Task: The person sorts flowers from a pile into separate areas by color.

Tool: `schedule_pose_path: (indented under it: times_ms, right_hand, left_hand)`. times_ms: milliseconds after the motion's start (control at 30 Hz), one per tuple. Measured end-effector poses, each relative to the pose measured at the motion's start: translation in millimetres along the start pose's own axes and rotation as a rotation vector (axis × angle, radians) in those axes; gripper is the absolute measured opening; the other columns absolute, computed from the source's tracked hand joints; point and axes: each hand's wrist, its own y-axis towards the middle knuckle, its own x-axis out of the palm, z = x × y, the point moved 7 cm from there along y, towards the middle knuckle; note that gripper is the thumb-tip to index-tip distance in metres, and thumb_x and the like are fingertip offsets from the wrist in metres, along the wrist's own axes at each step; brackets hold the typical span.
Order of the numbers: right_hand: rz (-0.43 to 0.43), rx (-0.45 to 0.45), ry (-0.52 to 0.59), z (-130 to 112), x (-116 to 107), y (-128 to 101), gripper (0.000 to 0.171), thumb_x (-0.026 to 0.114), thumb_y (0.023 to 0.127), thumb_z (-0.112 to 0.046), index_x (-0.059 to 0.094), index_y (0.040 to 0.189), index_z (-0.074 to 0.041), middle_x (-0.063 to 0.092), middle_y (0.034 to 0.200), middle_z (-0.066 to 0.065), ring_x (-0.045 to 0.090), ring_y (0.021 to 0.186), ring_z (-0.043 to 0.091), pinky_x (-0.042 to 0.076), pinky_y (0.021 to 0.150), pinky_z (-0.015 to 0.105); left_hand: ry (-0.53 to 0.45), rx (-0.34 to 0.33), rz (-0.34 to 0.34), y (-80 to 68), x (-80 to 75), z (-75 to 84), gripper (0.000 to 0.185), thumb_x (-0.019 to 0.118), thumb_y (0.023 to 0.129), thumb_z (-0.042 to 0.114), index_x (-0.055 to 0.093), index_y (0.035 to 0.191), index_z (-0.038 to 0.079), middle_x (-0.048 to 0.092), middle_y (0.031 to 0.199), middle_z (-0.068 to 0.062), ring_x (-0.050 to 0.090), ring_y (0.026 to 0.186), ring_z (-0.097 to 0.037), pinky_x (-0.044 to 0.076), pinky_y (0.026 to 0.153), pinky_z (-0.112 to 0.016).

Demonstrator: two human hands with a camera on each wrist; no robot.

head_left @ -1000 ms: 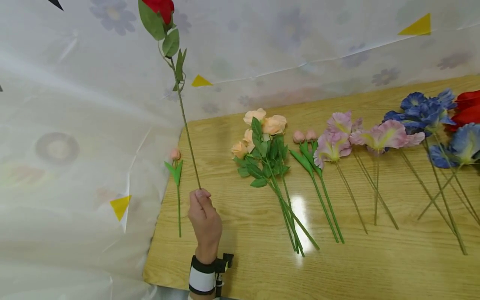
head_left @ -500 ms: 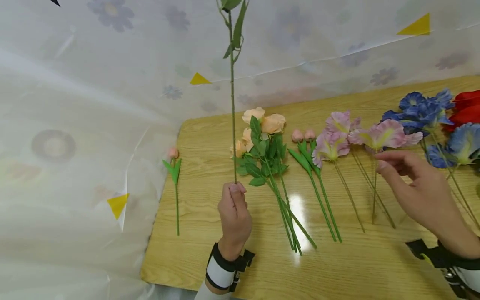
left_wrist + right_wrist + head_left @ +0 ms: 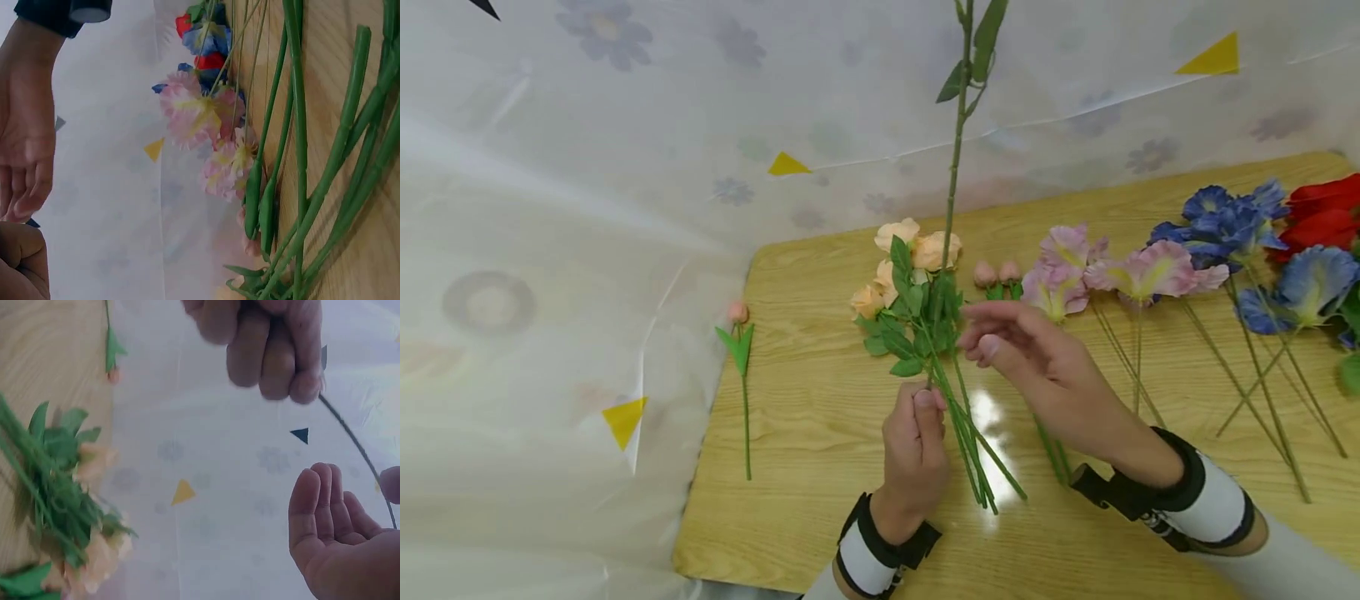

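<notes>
My left hand (image 3: 922, 408) grips the lower end of a long thin green stem (image 3: 953, 175) and holds it upright over the wooden table (image 3: 820, 433). The stem's leaves show near the top edge; its bloom is out of frame. My right hand (image 3: 983, 333) is open, its fingertips close to the stem just above the left hand. In the right wrist view the left hand's (image 3: 269, 344) fist holds the stem (image 3: 356, 444), and the right hand's (image 3: 340, 506) palm is open beside it. Under both hands lies a bunch of peach roses (image 3: 917, 275).
Flowers lie in a row on the table: pink buds (image 3: 996, 272), lilac blooms (image 3: 1138, 271), blue blooms (image 3: 1225, 218) and red blooms (image 3: 1321, 208) at the far right. A single pink bud (image 3: 737, 317) lies at the table's left edge. A flowered white sheet (image 3: 587, 208) hangs behind and left.
My left hand has carried the upright stem rightward, from the table's left edge to above the peach roses. My right hand has come in from the right and reached toward the stem.
</notes>
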Motion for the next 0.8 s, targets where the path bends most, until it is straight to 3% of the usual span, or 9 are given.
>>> schedule_pose_path:
  times_ms: [100, 167, 200, 333, 433, 533, 667, 800]
  right_hand:
    - [-0.045, -0.025, 0.133, -5, 17, 5, 0.032, 0.038, 0.102, 0.006, 0.048, 0.132, 0.004, 0.06, 0.108, 0.017, 0.061, 0.099, 0.025, 0.052, 0.085, 0.031]
    - [-0.053, -0.02, 0.185, -6, 25, 5, 0.028, 0.034, 0.104, 0.002, 0.049, 0.127, 0.005, 0.06, 0.105, 0.015, 0.061, 0.096, 0.025, 0.052, 0.083, 0.032]
    - [-0.053, -0.022, 0.207, -7, 28, 5, 0.026, 0.032, 0.105, 0.0, 0.05, 0.123, 0.006, 0.06, 0.101, 0.015, 0.06, 0.092, 0.024, 0.051, 0.079, 0.032]
    - [-0.029, -0.065, 0.236, -10, 30, 2, 0.027, 0.021, 0.106, -0.001, 0.047, 0.105, 0.008, 0.05, 0.078, 0.007, 0.049, 0.063, 0.018, 0.044, 0.053, 0.028]
    - [-0.003, -0.126, 0.257, -13, 28, 2, 0.028, 0.018, 0.105, 0.003, 0.044, 0.098, 0.008, 0.035, 0.066, 0.004, 0.031, 0.048, 0.013, 0.028, 0.039, 0.025]
    - [0.033, -0.183, 0.291, -14, 23, 2, 0.027, 0.017, 0.104, 0.006, 0.043, 0.096, 0.01, 0.028, 0.063, 0.003, 0.024, 0.046, 0.009, 0.022, 0.037, 0.021]
    - [0.077, -0.227, 0.302, -13, 13, 1, 0.028, 0.018, 0.103, 0.009, 0.045, 0.096, 0.011, 0.029, 0.061, 0.002, 0.024, 0.045, 0.007, 0.021, 0.038, 0.02]
    - [0.099, -0.241, 0.311, -12, 1, -1, 0.03, 0.019, 0.103, 0.009, 0.048, 0.097, 0.01, 0.029, 0.061, 0.001, 0.024, 0.045, 0.006, 0.021, 0.038, 0.018]
  left_hand:
    - [-0.009, 0.059, -0.019, -0.9, 9.7, 3.7, 0.019, 0.031, 0.104, -0.003, 0.047, 0.094, -0.001, 0.04, 0.064, -0.004, 0.034, 0.051, -0.007, 0.034, 0.047, -0.016]
    - [-0.023, 0.102, -0.044, -2.1, 16.6, 5.8, 0.022, 0.03, 0.105, 0.001, 0.05, 0.108, -0.007, 0.043, 0.069, -0.006, 0.037, 0.054, -0.009, 0.04, 0.053, -0.017]
    - [-0.037, 0.122, -0.064, -2.8, 20.2, 7.0, 0.026, 0.029, 0.105, 0.001, 0.049, 0.117, -0.012, 0.044, 0.07, -0.007, 0.038, 0.055, -0.01, 0.043, 0.057, -0.018]
    - [-0.035, 0.142, -0.171, -3.7, 32.3, 10.4, 0.028, 0.029, 0.106, 0.004, 0.049, 0.119, -0.011, 0.05, 0.073, -0.005, 0.048, 0.06, -0.009, 0.047, 0.064, -0.014]
    - [0.047, 0.142, -0.248, -4.0, 35.0, 11.1, 0.026, 0.028, 0.108, 0.012, 0.052, 0.104, 0.001, 0.057, 0.085, -0.006, 0.054, 0.073, -0.011, 0.045, 0.071, -0.013]
    - [0.132, 0.12, -0.3, -5.2, 29.9, 3.6, 0.031, 0.029, 0.108, 0.02, 0.054, 0.113, 0.002, 0.059, 0.102, -0.007, 0.056, 0.09, -0.014, 0.047, 0.082, -0.02]
    - [0.274, -0.029, -0.325, -8.5, 5.9, -25.6, 0.028, 0.037, 0.107, 0.022, 0.055, 0.121, 0.005, 0.054, 0.119, -0.008, 0.053, 0.11, -0.018, 0.046, 0.093, -0.031]
    - [0.459, -0.289, -0.312, -19.9, -42.9, -70.1, 0.026, 0.045, 0.105, 0.022, 0.056, 0.121, 0.005, 0.047, 0.127, -0.013, 0.048, 0.119, -0.026, 0.045, 0.096, -0.041]
